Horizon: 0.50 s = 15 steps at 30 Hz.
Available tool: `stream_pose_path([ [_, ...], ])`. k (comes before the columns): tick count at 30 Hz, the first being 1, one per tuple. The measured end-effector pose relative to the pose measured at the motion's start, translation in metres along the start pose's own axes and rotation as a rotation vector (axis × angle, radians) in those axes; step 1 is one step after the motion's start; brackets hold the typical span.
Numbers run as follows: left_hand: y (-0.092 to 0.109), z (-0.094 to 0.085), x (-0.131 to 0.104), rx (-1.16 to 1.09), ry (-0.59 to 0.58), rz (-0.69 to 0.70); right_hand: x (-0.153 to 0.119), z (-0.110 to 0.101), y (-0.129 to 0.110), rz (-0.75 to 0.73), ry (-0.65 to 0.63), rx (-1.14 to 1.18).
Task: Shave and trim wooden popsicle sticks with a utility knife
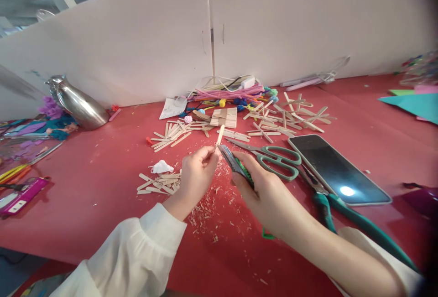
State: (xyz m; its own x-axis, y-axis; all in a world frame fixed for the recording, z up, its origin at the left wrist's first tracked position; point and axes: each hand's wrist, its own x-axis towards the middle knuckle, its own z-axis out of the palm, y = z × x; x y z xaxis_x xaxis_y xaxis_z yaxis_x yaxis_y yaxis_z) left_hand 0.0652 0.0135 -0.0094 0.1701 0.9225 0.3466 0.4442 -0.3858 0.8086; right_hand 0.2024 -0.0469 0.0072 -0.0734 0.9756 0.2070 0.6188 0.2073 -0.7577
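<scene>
Between its fingertips my left hand (pixel 200 169) pinches a wooden craft stick (pixel 221 135), which points up and away from me. My right hand (pixel 256 180) is wrapped round a utility knife (pixel 236 164) with a green and dark body. The knife's tip end meets the stick near my left fingertips; the exact contact is too small to make out. Wood shavings (pixel 207 210) lie scattered on the red table below both hands. Beyond the knife are green-handled scissors (pixel 278 158). A small pile of short stick pieces (pixel 160 183) lies left of my left hand.
Right of my hand lie green-handled pliers (pixel 328 201) and a phone (pixel 338 169). Loose craft sticks (pixel 290 114), a joined stick panel (pixel 224 117) and pink pipe cleaners (pixel 229 92) lie farther back. A metal jug (pixel 78 103) stands left, behind a purple power strip (pixel 25 196). White panels (pixel 137 37) border the table.
</scene>
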Motion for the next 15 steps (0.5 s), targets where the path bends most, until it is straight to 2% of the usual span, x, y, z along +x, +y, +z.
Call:
stream_pose_path([
  [10, -0.0010, 0.0008, -0.0017, 0.030, 0.008, 0.011, -0.0005, 0.0010, -0.0018, -0.007, -0.003, -0.050],
  [15, 0.0017, 0.0010, -0.0012, 0.089, 0.007, 0.011, -0.0009, 0.0038, -0.0016, -0.032, -0.006, -0.185],
])
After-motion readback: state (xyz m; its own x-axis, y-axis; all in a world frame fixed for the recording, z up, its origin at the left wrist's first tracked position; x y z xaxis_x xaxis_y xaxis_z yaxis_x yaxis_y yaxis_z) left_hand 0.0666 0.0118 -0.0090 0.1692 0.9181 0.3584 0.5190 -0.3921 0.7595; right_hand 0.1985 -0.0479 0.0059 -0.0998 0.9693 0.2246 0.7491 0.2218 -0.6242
